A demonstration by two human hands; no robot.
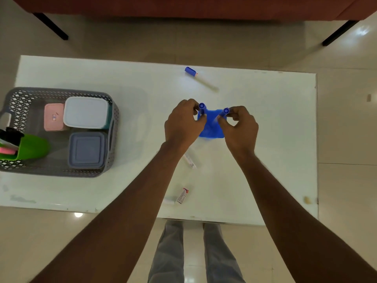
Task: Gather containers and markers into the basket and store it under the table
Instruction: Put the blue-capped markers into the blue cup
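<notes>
My left hand (184, 123) grips a blue-capped marker (202, 108) upright over a blue cup (211, 129) in the middle of the white table (265, 119). Just to the right, my right hand (238, 127) pinches a second blue-capped marker (225, 111) above the same cup. Another blue-capped marker (201, 78) lies on the table beyond the cup. Two white markers lie nearer me, one (190, 161) beside my left wrist and one (181, 196) lower down. The grey basket (61, 91) at the table's left holds several lidded containers and a green cup (32, 147) with markers.
A sofa on black legs (51, 25) stands beyond the table. My legs in grey trousers (169, 252) are below the near table edge, on a glossy tiled floor. A small yellowish scrap (307, 199) lies near the table's right front corner.
</notes>
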